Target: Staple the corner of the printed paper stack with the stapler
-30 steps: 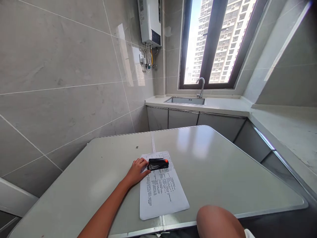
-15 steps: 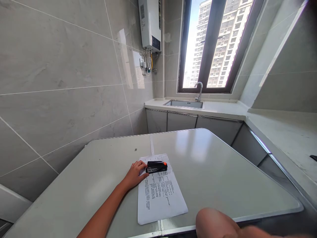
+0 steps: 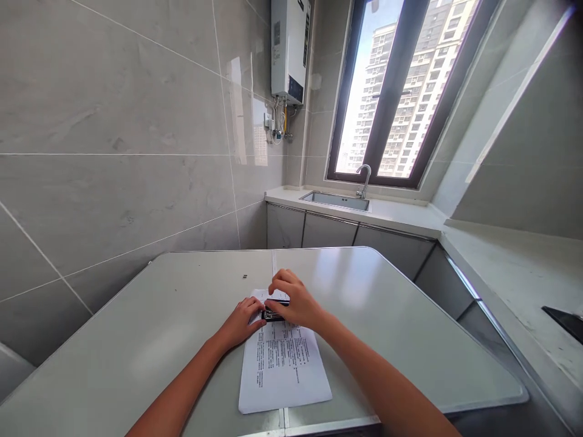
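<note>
A black stapler (image 3: 273,314) lies across the upper part of a printed sheet of paper (image 3: 288,388) on the table. My left hand (image 3: 241,325) is closed at the stapler's left end, fingertips on the far side and thumb on the near side. Over the stapler's right part, my right hand (image 3: 296,300) has its fingers arched and its thumb along the stapler's top. A gap shows between that thumb and the fingertips. The stapler's right end is hidden under my right hand.
A small dark piece (image 3: 245,276) lies on the pale table (image 3: 401,340) beyond my left hand. Past the table are a counter (image 3: 401,217) with a sink (image 3: 337,200) and faucet (image 3: 364,181). A dark flat object (image 3: 565,321) rests on the right counter.
My right hand has come from the lower right edge up to the stapler and now covers its right end. My left hand stays at the left end. The view has shifted slightly.
</note>
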Demonstrator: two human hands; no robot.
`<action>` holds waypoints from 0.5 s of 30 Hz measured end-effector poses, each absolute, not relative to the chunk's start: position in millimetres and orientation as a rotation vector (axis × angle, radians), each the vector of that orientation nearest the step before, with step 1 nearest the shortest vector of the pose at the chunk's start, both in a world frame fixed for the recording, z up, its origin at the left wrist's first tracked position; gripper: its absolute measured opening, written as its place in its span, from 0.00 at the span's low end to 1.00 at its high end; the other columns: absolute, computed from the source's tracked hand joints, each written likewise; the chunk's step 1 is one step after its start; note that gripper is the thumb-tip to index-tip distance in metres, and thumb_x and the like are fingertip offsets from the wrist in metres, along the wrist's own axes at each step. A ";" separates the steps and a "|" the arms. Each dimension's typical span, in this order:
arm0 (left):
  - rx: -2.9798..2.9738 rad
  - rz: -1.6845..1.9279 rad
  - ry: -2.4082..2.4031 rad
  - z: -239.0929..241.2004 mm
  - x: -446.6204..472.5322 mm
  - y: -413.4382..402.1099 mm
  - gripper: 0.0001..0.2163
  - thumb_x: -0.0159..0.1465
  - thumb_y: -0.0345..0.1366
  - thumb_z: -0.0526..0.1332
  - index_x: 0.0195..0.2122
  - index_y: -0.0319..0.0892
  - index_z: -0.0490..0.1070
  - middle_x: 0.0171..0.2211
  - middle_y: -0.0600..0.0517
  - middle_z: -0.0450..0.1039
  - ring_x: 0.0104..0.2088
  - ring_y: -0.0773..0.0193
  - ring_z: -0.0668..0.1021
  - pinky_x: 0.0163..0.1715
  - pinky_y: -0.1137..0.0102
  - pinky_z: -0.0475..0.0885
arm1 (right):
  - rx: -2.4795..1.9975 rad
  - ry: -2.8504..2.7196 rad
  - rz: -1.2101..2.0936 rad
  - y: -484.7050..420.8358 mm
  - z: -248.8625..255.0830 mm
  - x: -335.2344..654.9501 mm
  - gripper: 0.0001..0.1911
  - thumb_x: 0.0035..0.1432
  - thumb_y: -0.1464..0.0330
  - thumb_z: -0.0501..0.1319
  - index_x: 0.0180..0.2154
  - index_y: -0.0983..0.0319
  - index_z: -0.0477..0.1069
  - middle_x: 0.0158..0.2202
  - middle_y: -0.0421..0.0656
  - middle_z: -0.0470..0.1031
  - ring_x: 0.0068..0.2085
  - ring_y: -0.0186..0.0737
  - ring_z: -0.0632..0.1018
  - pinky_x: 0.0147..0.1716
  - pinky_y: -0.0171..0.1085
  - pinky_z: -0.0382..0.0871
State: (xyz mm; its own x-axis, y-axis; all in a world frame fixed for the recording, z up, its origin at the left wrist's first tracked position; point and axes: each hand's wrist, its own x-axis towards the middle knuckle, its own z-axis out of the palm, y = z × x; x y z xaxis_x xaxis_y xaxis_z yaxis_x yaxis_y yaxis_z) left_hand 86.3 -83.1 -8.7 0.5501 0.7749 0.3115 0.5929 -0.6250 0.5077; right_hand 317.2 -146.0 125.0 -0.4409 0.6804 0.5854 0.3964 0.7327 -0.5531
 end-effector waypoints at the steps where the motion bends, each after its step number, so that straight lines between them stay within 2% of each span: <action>1: 2.443 0.722 1.103 -9.2 85.8 -82.1 0.09 0.66 0.42 0.65 0.44 0.47 0.74 0.47 0.49 0.74 0.49 0.53 0.75 0.52 0.58 0.70 | -0.927 -2.161 0.442 -131.2 101.9 323.7 0.14 0.59 0.59 0.70 0.43 0.57 0.73 0.45 0.45 0.70 0.48 0.47 0.72 0.48 0.46 0.70; 3: 2.436 0.688 1.085 -9.8 85.4 -80.3 0.08 0.66 0.42 0.64 0.44 0.47 0.73 0.47 0.49 0.74 0.50 0.52 0.75 0.52 0.57 0.69 | -1.098 -2.253 0.447 -112.2 61.0 339.1 0.30 0.47 0.55 0.77 0.50 0.57 0.72 0.51 0.47 0.69 0.50 0.50 0.71 0.49 0.47 0.69; 4: 2.432 0.684 1.087 -10.0 85.3 -79.8 0.08 0.66 0.42 0.64 0.44 0.47 0.73 0.48 0.49 0.74 0.50 0.52 0.74 0.53 0.57 0.68 | -1.143 -2.278 0.461 -107.6 45.5 346.3 0.31 0.48 0.56 0.76 0.51 0.56 0.71 0.50 0.47 0.70 0.50 0.50 0.71 0.49 0.46 0.69; 6: 2.424 0.685 1.088 -10.0 85.0 -79.5 0.09 0.66 0.41 0.64 0.45 0.47 0.73 0.48 0.49 0.74 0.50 0.52 0.74 0.53 0.56 0.68 | -1.169 -2.316 0.487 -104.0 25.4 356.4 0.27 0.53 0.61 0.73 0.53 0.56 0.70 0.48 0.46 0.72 0.50 0.49 0.72 0.49 0.44 0.68; 9: 2.405 0.711 1.077 -10.0 84.1 -79.6 0.09 0.65 0.41 0.64 0.45 0.47 0.74 0.48 0.48 0.74 0.50 0.52 0.74 0.53 0.57 0.69 | -1.162 -2.324 0.518 -102.3 14.8 359.1 0.19 0.58 0.67 0.68 0.51 0.57 0.71 0.45 0.44 0.75 0.48 0.47 0.74 0.48 0.42 0.66; 15: 2.399 0.705 1.054 -9.7 81.5 -79.5 0.09 0.64 0.42 0.65 0.44 0.47 0.74 0.48 0.48 0.73 0.49 0.53 0.75 0.52 0.59 0.70 | -1.276 -2.219 0.561 -97.0 9.4 348.9 0.13 0.57 0.67 0.69 0.44 0.58 0.74 0.39 0.42 0.75 0.42 0.44 0.74 0.44 0.39 0.64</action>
State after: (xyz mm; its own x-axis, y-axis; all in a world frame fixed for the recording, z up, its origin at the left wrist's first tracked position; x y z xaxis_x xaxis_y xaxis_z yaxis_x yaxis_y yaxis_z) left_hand 81.5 -79.5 -9.7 0.5827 0.7638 0.2776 0.5478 -0.6215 0.5601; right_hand 348.9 -97.0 9.4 -0.4244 0.8764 0.2275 0.6632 0.4719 -0.5809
